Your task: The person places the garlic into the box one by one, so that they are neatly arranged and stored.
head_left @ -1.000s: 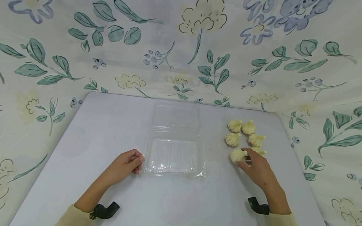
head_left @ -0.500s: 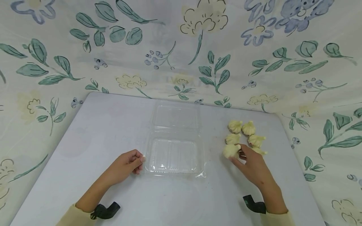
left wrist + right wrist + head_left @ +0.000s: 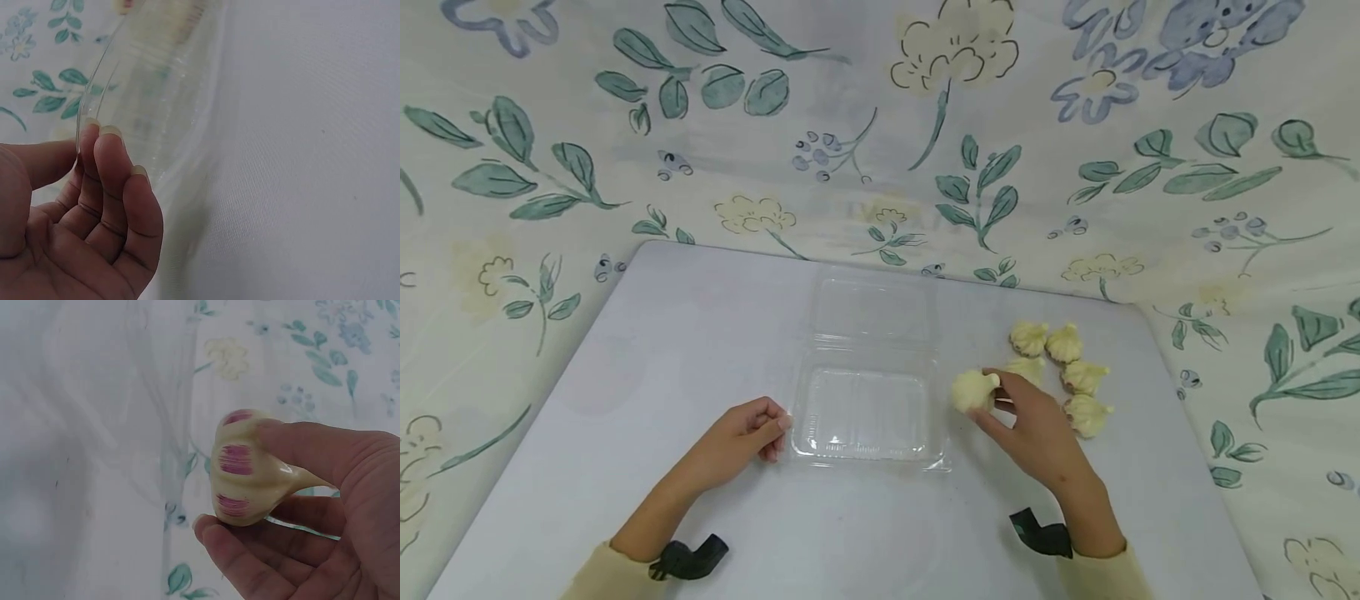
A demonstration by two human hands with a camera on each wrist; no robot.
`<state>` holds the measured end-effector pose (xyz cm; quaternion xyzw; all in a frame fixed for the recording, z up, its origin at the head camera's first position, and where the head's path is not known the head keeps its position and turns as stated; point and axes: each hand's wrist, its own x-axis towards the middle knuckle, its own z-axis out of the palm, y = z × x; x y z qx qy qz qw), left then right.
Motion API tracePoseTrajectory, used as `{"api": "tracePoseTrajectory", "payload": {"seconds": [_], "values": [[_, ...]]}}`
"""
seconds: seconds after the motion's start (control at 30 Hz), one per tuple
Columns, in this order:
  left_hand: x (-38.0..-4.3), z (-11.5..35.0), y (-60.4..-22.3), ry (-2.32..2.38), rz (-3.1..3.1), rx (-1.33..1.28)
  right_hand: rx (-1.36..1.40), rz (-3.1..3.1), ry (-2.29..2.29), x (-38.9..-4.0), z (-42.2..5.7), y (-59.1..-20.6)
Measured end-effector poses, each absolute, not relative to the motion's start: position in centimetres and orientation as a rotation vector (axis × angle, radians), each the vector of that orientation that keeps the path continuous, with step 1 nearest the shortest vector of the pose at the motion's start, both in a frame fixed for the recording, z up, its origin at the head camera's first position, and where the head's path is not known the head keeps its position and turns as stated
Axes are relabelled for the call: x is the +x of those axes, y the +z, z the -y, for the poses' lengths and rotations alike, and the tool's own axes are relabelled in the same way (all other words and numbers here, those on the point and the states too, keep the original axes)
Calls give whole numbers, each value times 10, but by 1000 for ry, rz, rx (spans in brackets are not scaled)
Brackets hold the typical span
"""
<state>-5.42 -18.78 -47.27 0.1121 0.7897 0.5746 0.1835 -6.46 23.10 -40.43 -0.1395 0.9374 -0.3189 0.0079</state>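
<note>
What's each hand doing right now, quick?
Left hand: closed, pinching the left edge of the clear plastic clamshell container.
Right hand: closed, holding an imitation garlic bulb.

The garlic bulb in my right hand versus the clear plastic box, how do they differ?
The garlic bulb is opaque cream with pinkish-purple streaks; the clear box is see-through. The bulb is rounded, tapering to a stem; the box is rectangular, its lid open. The bulb is small, the box much larger. Both are held: the bulb in your right hand, the box by its edge in your left hand.
</note>
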Motion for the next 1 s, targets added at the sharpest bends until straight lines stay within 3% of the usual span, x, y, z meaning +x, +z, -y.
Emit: {"api": "tracePoseTrajectory", "payload": {"seconds": [0.43,1.0], "values": [[-56,187,-481,1669,-2162,353,-575,-2860,-1132,-69,-177,-406],[-60,190,-496,1759,-2038,446,-604,-2857,-961,-77,-103,-431]]}}
